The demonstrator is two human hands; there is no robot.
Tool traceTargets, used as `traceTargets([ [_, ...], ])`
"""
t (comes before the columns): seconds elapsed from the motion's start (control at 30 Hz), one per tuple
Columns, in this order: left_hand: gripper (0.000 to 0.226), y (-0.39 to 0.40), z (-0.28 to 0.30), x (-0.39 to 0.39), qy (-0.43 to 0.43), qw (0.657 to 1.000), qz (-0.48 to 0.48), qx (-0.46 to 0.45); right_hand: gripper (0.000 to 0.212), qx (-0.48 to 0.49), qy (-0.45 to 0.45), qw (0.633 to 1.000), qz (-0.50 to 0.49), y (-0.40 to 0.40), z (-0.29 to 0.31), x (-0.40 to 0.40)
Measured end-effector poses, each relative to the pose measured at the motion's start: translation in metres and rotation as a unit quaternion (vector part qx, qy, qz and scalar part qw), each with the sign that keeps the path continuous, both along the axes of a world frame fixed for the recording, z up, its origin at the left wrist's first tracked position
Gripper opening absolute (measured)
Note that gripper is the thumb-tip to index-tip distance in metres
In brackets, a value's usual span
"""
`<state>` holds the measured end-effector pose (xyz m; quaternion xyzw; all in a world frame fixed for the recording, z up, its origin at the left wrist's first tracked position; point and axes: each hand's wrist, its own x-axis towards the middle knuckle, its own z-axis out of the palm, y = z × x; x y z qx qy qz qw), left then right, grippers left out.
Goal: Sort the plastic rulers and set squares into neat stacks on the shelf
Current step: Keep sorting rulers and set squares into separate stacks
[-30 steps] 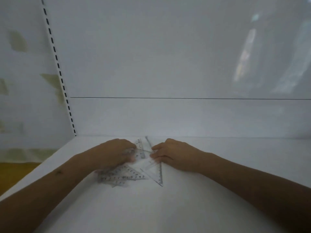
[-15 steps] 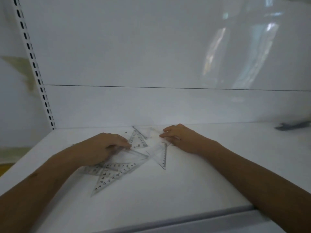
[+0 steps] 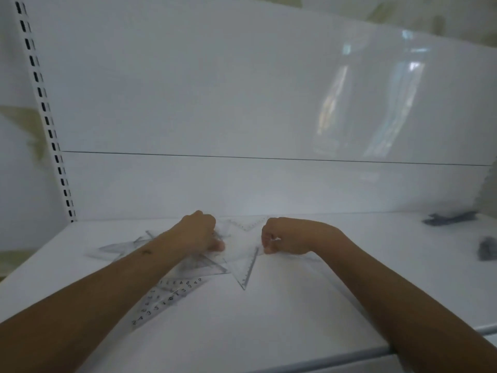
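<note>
Pointing toward viewer: clear set square [image 3: 246,267] tip

Both the left hand [image 3: 200,232] and right hand [image 3: 282,236] curled into fists at frame centre, and the set squares [image 3: 243,265] spread wider.

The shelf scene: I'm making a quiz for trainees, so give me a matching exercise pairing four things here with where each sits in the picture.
Things:
1. left hand
2. right hand
3. dark grey items
4. slotted upright

Places:
A. far right of the shelf
B. running up the left edge
C. on the clear set squares, right of the pile's middle
D. on the clear set squares, left of the pile's middle

Pairs: 1-D, 2-C, 3-A, 4-B
</note>
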<state>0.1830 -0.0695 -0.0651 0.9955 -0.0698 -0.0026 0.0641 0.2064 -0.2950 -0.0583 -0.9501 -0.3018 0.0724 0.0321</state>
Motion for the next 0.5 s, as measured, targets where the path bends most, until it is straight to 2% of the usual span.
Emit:
traceTargets([
  [0.07, 0.050, -0.001, 0.008, 0.004, 0.036, 0.999, 0.000, 0.032, 0.023, 0.001, -0.023, 1.000, 0.003, -0.003, -0.002, -0.005],
  [0.17, 0.017, 0.000, 0.014, 0.006, 0.034, 0.996, -0.020, 0.080, 0.030, -0.009, -0.058, 0.998, 0.001, -0.008, -0.005, -0.009],
  [0.27, 0.021, 0.001, 0.009, 0.000, 0.012, 0.991, -0.048, 0.126, 0.031, -0.088, -0.154, 0.982, 0.071, -0.005, -0.008, -0.009],
  [0.33, 0.022, 0.011, -0.001, -0.002, -0.038, 0.989, -0.069, 0.129, 0.038, -0.095, -0.194, 0.971, 0.107, -0.002, -0.013, -0.008],
  [0.4, 0.026, 0.021, -0.014, -0.003, -0.113, 0.989, -0.073, 0.066, 0.041, -0.031, -0.151, 0.982, 0.105, 0.000, -0.017, -0.007],
  [0.5, 0.034, 0.029, -0.027, -0.011, -0.162, 0.979, -0.068, -0.102, 0.041, 0.087, -0.019, 0.995, 0.042, 0.003, -0.014, -0.006],
])
